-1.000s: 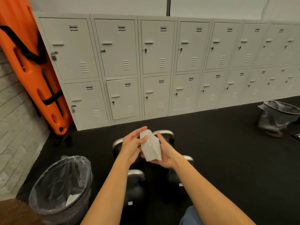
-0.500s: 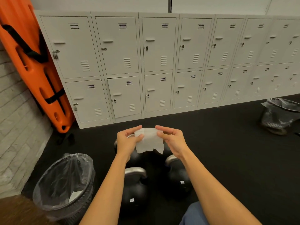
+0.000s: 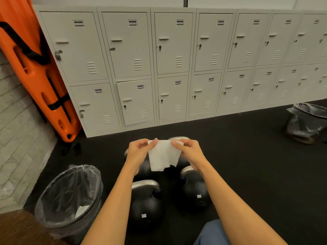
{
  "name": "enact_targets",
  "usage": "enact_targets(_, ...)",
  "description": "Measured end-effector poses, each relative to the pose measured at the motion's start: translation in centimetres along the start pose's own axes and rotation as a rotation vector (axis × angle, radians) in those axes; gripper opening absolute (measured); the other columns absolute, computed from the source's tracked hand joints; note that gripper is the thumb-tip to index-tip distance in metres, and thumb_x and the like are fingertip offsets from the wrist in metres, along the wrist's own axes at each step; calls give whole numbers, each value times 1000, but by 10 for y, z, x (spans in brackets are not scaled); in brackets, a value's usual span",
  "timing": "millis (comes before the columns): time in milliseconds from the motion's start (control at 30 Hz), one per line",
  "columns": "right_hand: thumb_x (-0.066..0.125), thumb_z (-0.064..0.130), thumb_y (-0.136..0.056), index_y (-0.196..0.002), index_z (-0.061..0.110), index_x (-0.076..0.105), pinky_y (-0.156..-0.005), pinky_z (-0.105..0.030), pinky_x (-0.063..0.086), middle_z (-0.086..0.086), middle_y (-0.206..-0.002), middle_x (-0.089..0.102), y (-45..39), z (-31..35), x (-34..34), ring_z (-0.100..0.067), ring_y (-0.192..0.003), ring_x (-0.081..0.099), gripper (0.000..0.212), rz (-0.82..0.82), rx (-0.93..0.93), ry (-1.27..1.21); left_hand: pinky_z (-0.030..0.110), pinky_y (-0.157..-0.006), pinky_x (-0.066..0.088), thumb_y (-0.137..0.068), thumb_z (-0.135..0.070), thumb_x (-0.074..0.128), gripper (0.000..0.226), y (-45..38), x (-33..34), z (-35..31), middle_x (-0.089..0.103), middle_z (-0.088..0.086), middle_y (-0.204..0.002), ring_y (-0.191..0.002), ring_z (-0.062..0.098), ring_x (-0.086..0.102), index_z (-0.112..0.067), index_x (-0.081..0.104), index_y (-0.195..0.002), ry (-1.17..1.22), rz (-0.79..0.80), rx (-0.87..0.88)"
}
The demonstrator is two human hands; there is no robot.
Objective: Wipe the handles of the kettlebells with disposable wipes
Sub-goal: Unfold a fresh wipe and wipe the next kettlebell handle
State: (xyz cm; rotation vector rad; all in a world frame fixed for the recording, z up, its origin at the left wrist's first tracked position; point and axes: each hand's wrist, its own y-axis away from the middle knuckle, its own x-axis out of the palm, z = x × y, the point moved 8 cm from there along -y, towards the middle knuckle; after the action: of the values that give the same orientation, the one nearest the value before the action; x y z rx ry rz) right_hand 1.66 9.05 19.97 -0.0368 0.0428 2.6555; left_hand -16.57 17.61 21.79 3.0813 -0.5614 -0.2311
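Both hands are raised in front of the body and share one wipe [image 3: 162,156]. The left hand [image 3: 138,152] pinches its upper left corner between thumb and curled fingers; the right hand [image 3: 190,152] pinches the upper right corner the same way. The wipe is stretched between them along its top edge and hangs down loose below, clear of the floor and of the kettlebells. It is white, thin, and creased, with a ragged, uneven lower edge that dips lower on the left than on the right. Under the hands, four black kettlebells stand together on the black floor [image 3: 247,165]. The near left kettlebell [image 3: 144,206] shows a silver handle [image 3: 145,185] and the white marking "12KG"; the near right kettlebell [image 3: 195,193] carries the same marking, and its handle is partly hidden by the right forearm. The two farther ones lie mostly behind the hands and wipe, only bits of silver handle showing. To the left of the kettlebells stands a mesh bin [image 3: 70,200] lined with a clear bag, with a white scrap inside. A second lined bin [image 3: 307,122] sits far right. Grey lockers [image 3: 173,68] line the back wall, and an orange board [image 3: 35,68] with black straps leans against the left end.
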Motion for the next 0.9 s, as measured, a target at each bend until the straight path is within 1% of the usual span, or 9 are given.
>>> enact_targets(167,74,38,-81,-115,10,64,-90,-48,56,-9,-113,70,-1,-25,7,-27,-104,66,45,-52,303,-288,40,-79,56,-86,-30,70,19,-3,12,18,65,7,-99,-93,23,63,-13,64,-94,249,-99,-252)
enact_targets(267,81,21,-76,-115,5,65,-73,-38,60,-14,-103,74,10,-47,17,-28,-92,72,45,30,574,-384,41,-82,53,-82,-25,76,26,5,14,33,58,3,-83,-82,21,58,-18,51,-74,273,-308,-392)
enact_targets(400,73,3,-80,-122,-2,60,-55,-37,59,-19,-101,73,14,-71,6,-31,-79,73,44,-26,658,-504,41,-83,53,-75,-6,79,34,3,38,50,61,12,-89,-91,32,62,-12,46,-73,406,-278,-568)
enact_targets(500,70,8,-85,-119,4,59,-73,-49,58,-18,-115,66,3,-86,-18,-36,-101,65,36,-206,590,-488,38,-76,55,-73,-2,79,22,-8,59,55,65,9,-86,-82,26,64,-9,60,-81,240,-243,-524)
enact_targets(600,64,18,-91,-103,12,67,-90,-53,54,-12,-111,67,-9,-90,-36,-33,-106,63,13,-333,410,-284,40,-86,55,-81,-8,73,12,-13,91,53,66,3,-90,-87,22,61,-15,70,-89,189,-232,-398)
enact_targets(700,59,28,-95,-91,13,72,-87,-43,56,-11,-95,71,-13,-77,-39,-26,-98,67,20,-292,197,-97,40,-89,54,-89,-23,65,7,-17,135,51,67,-2,-90,-91,18,62,-22,72,-92,197,-87,-321)
enact_targets(767,58,31,-96,-92,10,69,-78,-32,58,-10,-92,73,-14,-71,-40,-18,-91,70,24,-253,99,-101,38,-95,49,-95,-46,52,30,-21,168,55,69,2,-106,-105,20,62,-23,71,-101,315,98,-377)
enact_targets(833,60,29,-95,-89,5,65,-66,-24,55,-9,-83,73,-20,-80,-50,-12,-78,71,25,-276,70,-135,42,-110,38,-94,-63,31,60,-22,201,63,59,4,-133,-125,22,53,-22,59,-129,561,340,-466)
enact_targets(900,64,22,-93,-83,2,62,-62,-25,51,-10,-72,67,-26,-99,-71,-12,-69,66,23,-336,70,-121,44,-116,28,-96,-64,15,63,-20,216,68,53,1,-139,-131,21,46,-29,47,-137,692,491,-481)
